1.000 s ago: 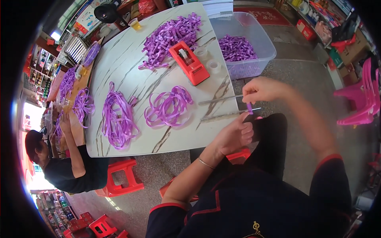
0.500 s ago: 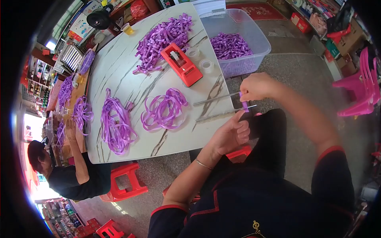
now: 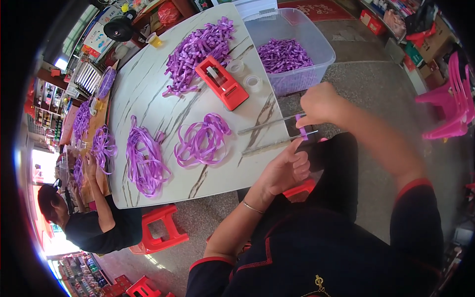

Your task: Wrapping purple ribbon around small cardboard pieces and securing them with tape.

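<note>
Two thin metal rods (image 3: 262,127) stick out past the table's right edge, side by side. Around their free ends runs a short piece of purple ribbon (image 3: 304,134). My right hand (image 3: 324,104) is closed above the rods, its fingers pinching the ribbon near the farther rod. From below, my left hand (image 3: 287,168) reaches up with thumb and forefinger at the ribbon on the nearer rod; its other fingers are curled in. A loose coil of purple ribbon (image 3: 203,141) lies left of the rods, and a longer ribbon bundle (image 3: 146,161) beyond it.
A red tape dispenser (image 3: 221,81) and clear tape rolls (image 3: 253,81) stand near a heap of purple ribbon pieces (image 3: 198,54). Beyond the table edge is a translucent bin (image 3: 307,81) of similar pieces. A co-worker (image 3: 101,218) sits at left; pink chairs (image 3: 448,101) stand at right.
My right hand has turned slightly over the rods, its pinch on the ribbon kept. My left hand stays close to the rod end. The whole view has shifted a little.
</note>
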Demonstrator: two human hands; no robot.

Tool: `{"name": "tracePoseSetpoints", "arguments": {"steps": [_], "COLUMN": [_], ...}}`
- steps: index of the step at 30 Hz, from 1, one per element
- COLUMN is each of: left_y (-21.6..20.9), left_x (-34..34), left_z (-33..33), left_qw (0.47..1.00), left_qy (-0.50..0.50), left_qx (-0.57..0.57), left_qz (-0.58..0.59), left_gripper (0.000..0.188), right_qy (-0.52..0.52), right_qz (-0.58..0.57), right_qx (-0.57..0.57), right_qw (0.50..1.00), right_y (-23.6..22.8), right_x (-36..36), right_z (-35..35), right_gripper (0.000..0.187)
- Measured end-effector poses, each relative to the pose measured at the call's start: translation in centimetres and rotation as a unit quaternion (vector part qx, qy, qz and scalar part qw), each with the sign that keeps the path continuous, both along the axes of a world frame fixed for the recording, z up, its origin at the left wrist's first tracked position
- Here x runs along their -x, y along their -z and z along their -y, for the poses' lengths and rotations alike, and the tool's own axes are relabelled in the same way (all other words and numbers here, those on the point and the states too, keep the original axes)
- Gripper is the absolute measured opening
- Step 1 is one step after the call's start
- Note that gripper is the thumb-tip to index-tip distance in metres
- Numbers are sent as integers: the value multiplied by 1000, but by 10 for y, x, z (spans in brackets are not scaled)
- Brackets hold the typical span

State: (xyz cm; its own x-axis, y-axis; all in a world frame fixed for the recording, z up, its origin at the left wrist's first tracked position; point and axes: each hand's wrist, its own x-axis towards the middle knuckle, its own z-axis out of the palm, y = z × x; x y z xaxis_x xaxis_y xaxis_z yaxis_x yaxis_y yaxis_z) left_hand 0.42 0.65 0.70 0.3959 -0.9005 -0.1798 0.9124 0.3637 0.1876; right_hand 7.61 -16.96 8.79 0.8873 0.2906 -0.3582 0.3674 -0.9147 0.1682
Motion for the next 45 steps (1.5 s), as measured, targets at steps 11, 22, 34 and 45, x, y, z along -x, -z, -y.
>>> {"name": "tracePoseSetpoints", "arguments": {"steps": [11,22,34,45], "left_y": [-2,-2,-2,-2], "left_x": [0,0,1,1], "left_z": [-1,2,3,3], "left_qw": [1000,1000,1000,1000], "left_qy": [-12,-6,-14,-13], "left_qx": [-22,-12,-24,-19], "left_qz": [7,26,9,16], "left_gripper": [48,53,46,47], "right_qy": [409,206,422,417], "right_qz": [-326,-411,-281,-206], "right_qx": [-799,-887,-789,-745], "right_qw": [296,40,348,478], "right_y": [143,182,113,109], "right_x": [48,47,50,52], "right_z": [18,-17,31,28], "right_gripper": [23,19,24,24]}}
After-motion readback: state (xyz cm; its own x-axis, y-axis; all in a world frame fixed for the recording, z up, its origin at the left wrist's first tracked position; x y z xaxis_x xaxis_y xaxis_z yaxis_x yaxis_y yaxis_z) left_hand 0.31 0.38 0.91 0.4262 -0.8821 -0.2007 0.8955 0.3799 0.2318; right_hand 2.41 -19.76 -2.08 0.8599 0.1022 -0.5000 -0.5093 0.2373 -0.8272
